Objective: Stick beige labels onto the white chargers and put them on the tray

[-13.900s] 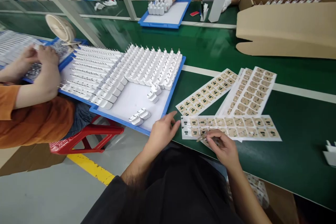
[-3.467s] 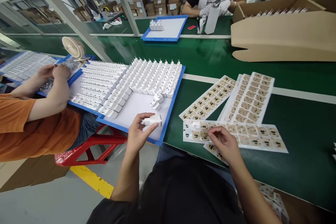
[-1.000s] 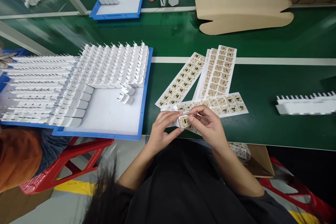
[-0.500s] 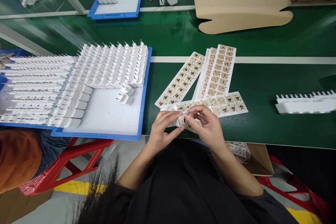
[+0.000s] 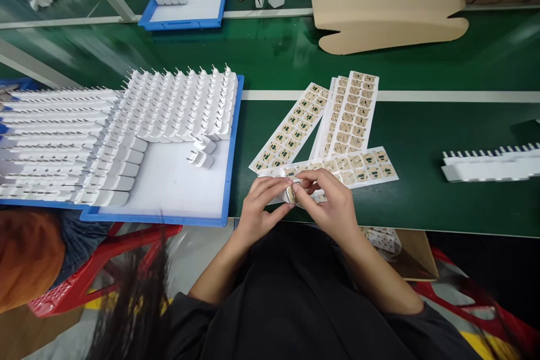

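As hands (image 5: 259, 209) (image 5: 331, 208) pinch 1 charger (image 5: 290, 194), 2 lie loose.

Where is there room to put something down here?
Bare green belt lies between the sticker sheets and the charger row, and before the cardboard box. The blue tray's near corner is bare white. Crowded by the left hand and right hand, and the tray's back.

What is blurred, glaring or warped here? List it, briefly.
Head view: hair at the bottom edge is smeared; the green belt shows streaky glare at upper left; charger rows stretch toward the left edge; left hand, right hand and the white charger between them are sharp.
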The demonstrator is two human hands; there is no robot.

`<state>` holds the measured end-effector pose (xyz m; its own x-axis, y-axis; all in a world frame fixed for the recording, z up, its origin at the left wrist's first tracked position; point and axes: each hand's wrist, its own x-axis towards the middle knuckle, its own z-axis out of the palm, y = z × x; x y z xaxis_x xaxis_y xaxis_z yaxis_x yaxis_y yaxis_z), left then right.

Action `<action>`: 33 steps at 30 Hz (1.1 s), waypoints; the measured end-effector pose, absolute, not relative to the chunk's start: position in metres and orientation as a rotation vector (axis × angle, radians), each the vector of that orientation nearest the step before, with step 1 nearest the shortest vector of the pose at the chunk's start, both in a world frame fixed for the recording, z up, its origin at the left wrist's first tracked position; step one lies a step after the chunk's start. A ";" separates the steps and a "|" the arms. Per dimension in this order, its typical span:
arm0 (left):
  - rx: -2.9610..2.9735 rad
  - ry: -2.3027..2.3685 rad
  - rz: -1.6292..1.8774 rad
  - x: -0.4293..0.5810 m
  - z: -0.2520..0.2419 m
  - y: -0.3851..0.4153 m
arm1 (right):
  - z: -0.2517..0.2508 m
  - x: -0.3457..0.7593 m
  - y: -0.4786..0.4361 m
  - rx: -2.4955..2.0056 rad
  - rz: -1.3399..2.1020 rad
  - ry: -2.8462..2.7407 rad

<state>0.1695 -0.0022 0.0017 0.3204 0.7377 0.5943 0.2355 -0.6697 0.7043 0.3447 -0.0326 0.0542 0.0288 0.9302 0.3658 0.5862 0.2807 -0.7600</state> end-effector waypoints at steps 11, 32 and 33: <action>1.863 0.869 1.428 0.175 -0.013 -0.006 | 0.038 0.348 -0.030 -1.197 1.303 -1.251; 1.884 0.797 1.630 0.186 -0.018 -0.009 | 0.026 0.330 -0.033 -1.016 1.190 -1.056; 1.906 0.797 1.652 0.187 -0.016 -0.009 | 0.026 0.329 -0.032 -1.024 1.148 -1.072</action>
<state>0.1867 -0.0085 -0.0160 0.0962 0.7054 0.7022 0.1107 -0.7087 0.6967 0.3293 -0.0323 0.0261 0.0884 0.9899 0.1111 -0.1782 0.1255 -0.9760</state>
